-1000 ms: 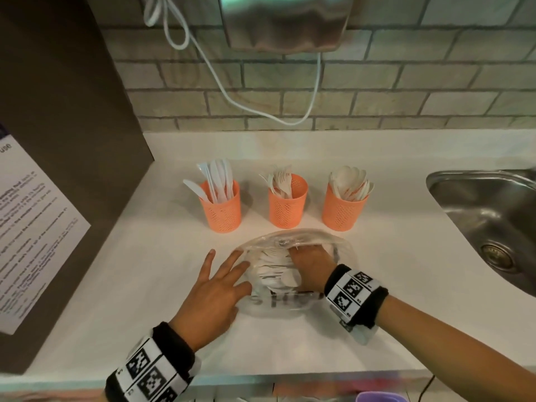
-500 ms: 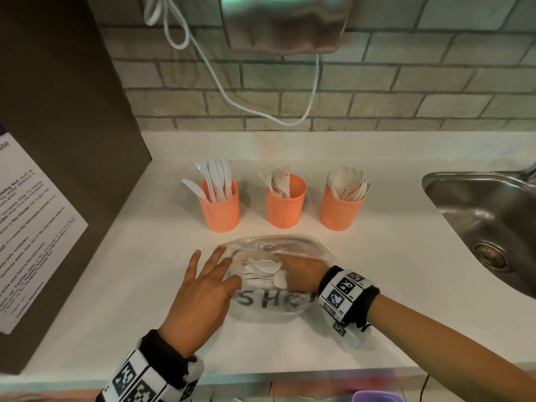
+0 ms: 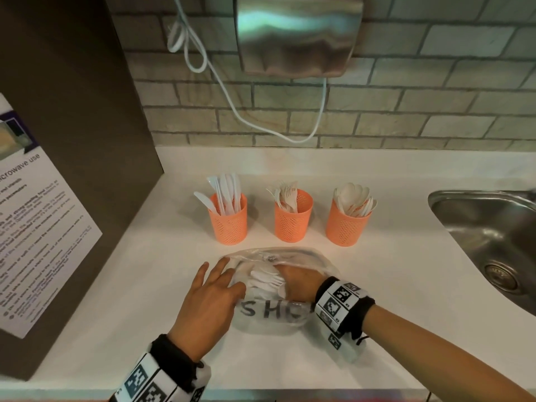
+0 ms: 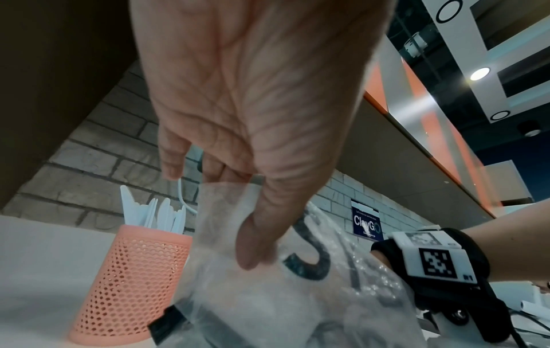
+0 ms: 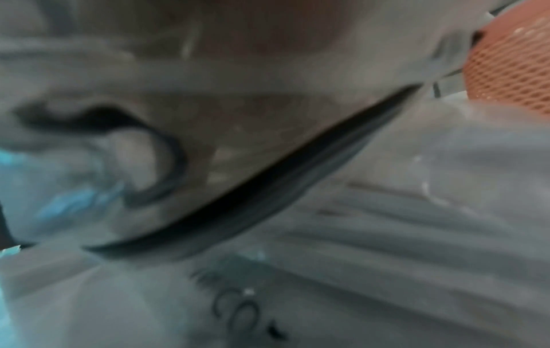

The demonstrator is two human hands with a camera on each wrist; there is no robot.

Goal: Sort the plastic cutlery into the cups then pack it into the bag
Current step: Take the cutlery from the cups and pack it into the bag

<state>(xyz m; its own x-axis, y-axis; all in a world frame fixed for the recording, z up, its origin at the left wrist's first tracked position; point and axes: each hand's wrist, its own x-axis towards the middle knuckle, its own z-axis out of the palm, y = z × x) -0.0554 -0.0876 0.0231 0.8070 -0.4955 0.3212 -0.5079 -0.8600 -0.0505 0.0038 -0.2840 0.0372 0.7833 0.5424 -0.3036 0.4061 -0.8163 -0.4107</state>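
Note:
Three orange mesh cups stand in a row: knives (image 3: 229,224), forks (image 3: 293,221) and spoons (image 3: 346,227). In front of them a clear plastic bag (image 3: 272,314) with black letters lies on the white counter. My right hand (image 3: 298,281) is inside the bag, its fingers curled round a bunch of white cutlery (image 3: 265,281) seen through the film. With straight, spread fingers, my left hand (image 3: 223,274) rests on the bag's left edge, and its thumb (image 4: 256,247) presses on the film. The knife cup (image 4: 128,282) stands just beyond it. The right wrist view is blurred by bag film (image 5: 387,212).
A steel sink (image 3: 493,221) is set into the counter at the right. A brown cabinet side (image 3: 72,140) with a printed notice walls off the left. A metal wall unit (image 3: 298,36) with a white cable hangs above the cups.
Inside the bag my right hand has shifted slightly toward me and to the left with the cutlery. More of the bag's black lettering shows. My left hand has barely moved.

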